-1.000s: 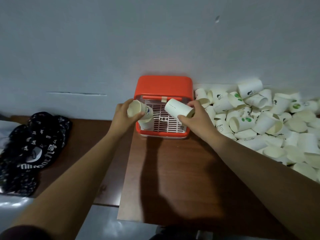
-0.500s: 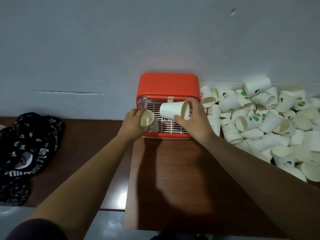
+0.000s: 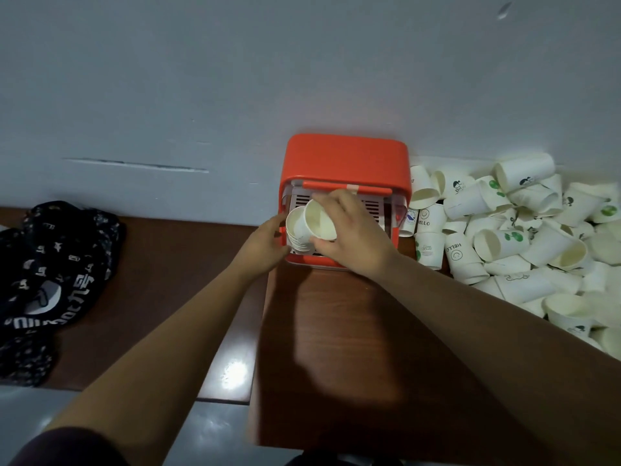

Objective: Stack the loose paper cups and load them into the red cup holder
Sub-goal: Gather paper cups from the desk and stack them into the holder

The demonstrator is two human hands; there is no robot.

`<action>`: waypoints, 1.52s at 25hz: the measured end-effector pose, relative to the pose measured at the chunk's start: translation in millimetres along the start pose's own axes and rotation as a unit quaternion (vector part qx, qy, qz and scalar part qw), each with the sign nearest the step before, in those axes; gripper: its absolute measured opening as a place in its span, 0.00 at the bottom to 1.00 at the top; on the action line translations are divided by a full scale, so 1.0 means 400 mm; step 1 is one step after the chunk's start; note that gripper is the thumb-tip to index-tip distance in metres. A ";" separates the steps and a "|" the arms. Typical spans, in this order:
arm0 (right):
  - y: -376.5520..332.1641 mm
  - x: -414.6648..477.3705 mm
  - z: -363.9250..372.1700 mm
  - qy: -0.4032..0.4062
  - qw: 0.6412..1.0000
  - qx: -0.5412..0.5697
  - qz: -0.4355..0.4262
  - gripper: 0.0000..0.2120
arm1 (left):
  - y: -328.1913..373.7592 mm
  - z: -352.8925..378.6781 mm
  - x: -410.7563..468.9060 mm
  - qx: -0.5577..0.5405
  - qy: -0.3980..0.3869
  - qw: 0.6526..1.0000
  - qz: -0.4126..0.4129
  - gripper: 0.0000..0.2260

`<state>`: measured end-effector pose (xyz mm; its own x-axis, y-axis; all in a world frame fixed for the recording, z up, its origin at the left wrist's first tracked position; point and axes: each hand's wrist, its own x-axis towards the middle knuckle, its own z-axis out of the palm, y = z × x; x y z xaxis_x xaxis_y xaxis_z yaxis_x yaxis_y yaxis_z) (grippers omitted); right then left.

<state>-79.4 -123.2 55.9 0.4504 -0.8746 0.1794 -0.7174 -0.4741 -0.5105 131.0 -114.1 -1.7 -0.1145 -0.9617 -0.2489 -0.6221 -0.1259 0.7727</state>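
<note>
Moved: right hand (image 3: 353, 238), gripping cup (image 3: 319, 220), reached stack (image 3: 296, 235)
Left hand (image 3: 263, 245): holds stack
Undone: heap (image 3: 537, 237), 3 o'clock of red cup holder (image 3: 346, 156)

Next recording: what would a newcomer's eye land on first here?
The red cup holder sits against the wall at centre, both hands at its front: the right hand holds a tilted paper cup over the short cup stack gripped by the left hand. A big heap of loose paper cups fills the right side of the table, and a black patterned cloth lies far left.
</note>
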 end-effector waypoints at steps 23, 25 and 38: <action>0.012 0.015 0.125 -0.113 0.974 0.121 0.155 0.37 | -0.047 0.010 -0.014 -0.128 0.000 0.992 0.015 0.18; 0.002 0.022 0.135 -0.096 0.974 0.114 0.169 0.36 | -0.032 0.017 -0.011 -0.096 0.031 0.995 0.005 0.17; 0.036 -0.110 0.002 -0.121 0.961 0.109 0.223 0.25 | 0.057 0.056 -0.073 0.009 0.149 0.986 -0.080 0.18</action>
<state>-109.1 -91.6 39.8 0.2530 -0.9242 -0.2860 -0.7512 -0.0014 -0.6601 102.7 -83.4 10.2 0.2165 -0.9593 -0.1814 -0.6286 -0.2791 0.7259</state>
